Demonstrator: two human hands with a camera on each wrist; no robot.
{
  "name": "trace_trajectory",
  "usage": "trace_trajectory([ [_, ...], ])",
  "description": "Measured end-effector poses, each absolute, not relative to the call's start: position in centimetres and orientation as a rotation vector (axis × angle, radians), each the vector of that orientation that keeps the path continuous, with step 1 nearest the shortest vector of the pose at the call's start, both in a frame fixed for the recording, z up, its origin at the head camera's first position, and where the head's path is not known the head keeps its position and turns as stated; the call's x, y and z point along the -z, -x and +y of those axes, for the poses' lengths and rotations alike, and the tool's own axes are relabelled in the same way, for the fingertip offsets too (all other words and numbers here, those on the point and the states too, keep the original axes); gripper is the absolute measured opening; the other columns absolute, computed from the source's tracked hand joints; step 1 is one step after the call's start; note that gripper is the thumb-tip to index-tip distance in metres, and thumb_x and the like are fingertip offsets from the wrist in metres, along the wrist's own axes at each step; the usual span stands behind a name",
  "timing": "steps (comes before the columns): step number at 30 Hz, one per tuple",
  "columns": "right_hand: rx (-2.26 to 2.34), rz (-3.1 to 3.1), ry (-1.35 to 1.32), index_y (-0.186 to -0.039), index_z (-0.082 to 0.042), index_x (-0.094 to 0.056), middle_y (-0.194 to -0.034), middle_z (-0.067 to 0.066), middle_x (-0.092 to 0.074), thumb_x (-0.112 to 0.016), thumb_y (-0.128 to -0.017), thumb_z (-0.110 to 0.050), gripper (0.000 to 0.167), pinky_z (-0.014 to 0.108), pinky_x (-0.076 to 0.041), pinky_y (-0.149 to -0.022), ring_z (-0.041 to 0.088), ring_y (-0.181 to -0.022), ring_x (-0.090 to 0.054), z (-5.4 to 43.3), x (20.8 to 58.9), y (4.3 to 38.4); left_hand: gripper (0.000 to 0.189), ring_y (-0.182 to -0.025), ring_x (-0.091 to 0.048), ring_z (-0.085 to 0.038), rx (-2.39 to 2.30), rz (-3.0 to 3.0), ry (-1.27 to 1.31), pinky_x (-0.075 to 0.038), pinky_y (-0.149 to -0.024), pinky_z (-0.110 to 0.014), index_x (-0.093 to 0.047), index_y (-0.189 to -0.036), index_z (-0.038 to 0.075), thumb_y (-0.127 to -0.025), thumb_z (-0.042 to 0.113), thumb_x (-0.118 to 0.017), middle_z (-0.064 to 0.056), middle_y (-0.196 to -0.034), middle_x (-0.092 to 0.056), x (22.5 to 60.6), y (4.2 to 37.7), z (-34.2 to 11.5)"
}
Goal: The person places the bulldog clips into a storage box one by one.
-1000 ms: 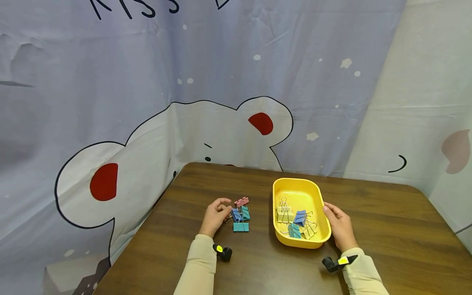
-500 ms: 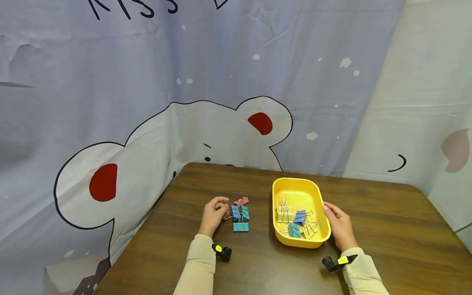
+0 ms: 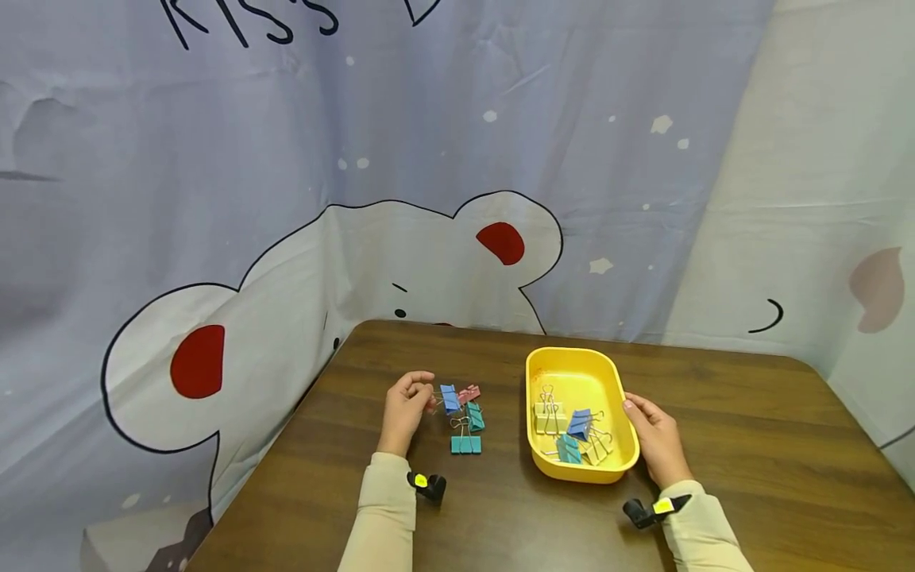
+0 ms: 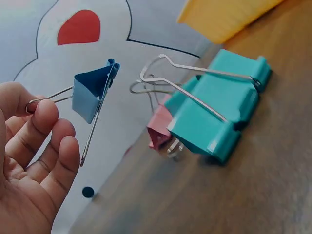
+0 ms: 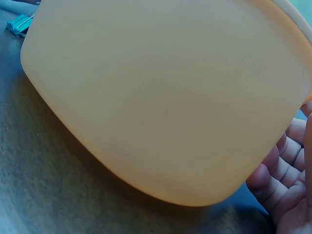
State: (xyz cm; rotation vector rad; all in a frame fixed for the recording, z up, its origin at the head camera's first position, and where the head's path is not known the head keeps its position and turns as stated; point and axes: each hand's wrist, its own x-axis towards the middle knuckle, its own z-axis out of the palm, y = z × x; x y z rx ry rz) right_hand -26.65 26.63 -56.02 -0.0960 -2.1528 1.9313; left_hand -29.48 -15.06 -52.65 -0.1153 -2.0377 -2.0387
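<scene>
Wood-grain desk (image 3: 500, 524), brown, set against a printed fabric backdrop (image 3: 400, 119) with cartoon bear shapes and partial lettering. Left hand (image 3: 405, 405): thumb and finger pinched together on one wire handle of a blue binder clip (image 4: 84, 106), which sits just left of a pink clip (image 3: 469, 394). On the desk, close by: the pink clip, a teal clip (image 3: 475, 417) and a nearer teal clip (image 3: 466, 446) (wire loops pointing away from the person). Right hand (image 3: 659, 441): fingers clamped on the right rim of a yellow tray (image 3: 584, 473), thumb on top. Tray contents, mostly toward the near end: two pale yellow clips (image 3: 549, 424), one blue clip (image 3: 580, 425), one teal-blue clip (image 3: 568, 450).
</scene>
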Motion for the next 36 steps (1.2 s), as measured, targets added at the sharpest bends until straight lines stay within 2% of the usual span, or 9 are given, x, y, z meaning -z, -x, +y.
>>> trace_trajectory([
  [3,-1.930,-2.158,0.096,-0.139,0.006,-0.055,-0.115,-0.008,-0.069,-0.058,-0.104,-0.037,0.056,0.017,-0.055,-0.078,0.000,-0.096,-0.065,26.7,56.0,26.6,0.020,-0.063,-0.061,-0.014,2.080,-1.981,0.099,-0.055,-0.059,-0.026,-0.064,-0.112,-0.008,-0.093,-0.006,-0.059,-0.011,-0.071,-0.063,52.2,29.5,-14.6],
  [7,-1.937,-2.156,0.100,-0.140,0.006,-0.055,-0.114,-0.008,-0.069,-0.058,-0.104,-0.037,0.056,0.017,-0.055,-0.078,0.000,-0.096,-0.065,26.7,56.1,26.5,0.017,-0.062,-0.061,-0.013,2.164,-1.906,0.112,-0.056,-0.059,-0.026,-0.064,-0.111,-0.004,-0.095,-0.004,-0.057,-0.005,-0.071,-0.062,51.5,29.4,-13.5],
  [19,-1.946,-2.152,0.115,-0.140,0.005,-0.054,-0.111,-0.012,-0.069,-0.057,-0.104,-0.037,0.056,0.018,-0.056,-0.078,-0.001,-0.094,-0.065,27.0,56.2,26.3,0.014,-0.069,-0.066,-0.017,2.320,-1.826,0.108,-0.059,-0.069,-0.037,-0.065,-0.110,0.003,-0.099,0.003,-0.057,-0.003,-0.073,-0.063,50.7,29.7,-9.9],
  [24,-1.936,-2.158,0.109,-0.140,0.005,-0.055,-0.113,-0.008,-0.069,-0.058,-0.103,-0.038,0.056,0.018,-0.056,-0.078,0.000,-0.094,-0.065,27.0,56.0,26.2,0.012,-0.066,-0.066,-0.019,2.436,-1.734,0.142,-0.060,-0.068,-0.037,-0.064,-0.108,0.003,-0.100,0.002,-0.056,-0.004,-0.072,-0.061,50.4,29.8,-8.2],
  [31,-1.932,-2.158,0.109,-0.140,0.005,-0.055,-0.114,-0.005,-0.070,-0.058,-0.104,-0.036,0.055,0.019,-0.056,-0.077,0.000,-0.093,-0.066,27.0,56.2,26.6,0.012,-0.064,-0.063,-0.014,2.583,-1.657,0.181,-0.057,-0.063,-0.027,-0.064,-0.105,0.006,-0.101,0.002,-0.054,-0.003,-0.073,-0.060,50.1,29.7,-5.2],
  [36,-1.932,-2.159,0.099,-0.140,0.004,-0.055,-0.124,0.008,-0.067,-0.057,-0.104,-0.034,0.053,0.019,-0.056,-0.078,0.000,-0.095,-0.065,27.0,56.4,26.9,0.014,-0.064,-0.063,-0.014,2.629,-1.671,0.231,-0.058,-0.064,-0.027,-0.061,-0.111,-0.002,-0.100,0.004,-0.056,-0.003,-0.073,-0.060,50.1,29.2,-3.1],
])
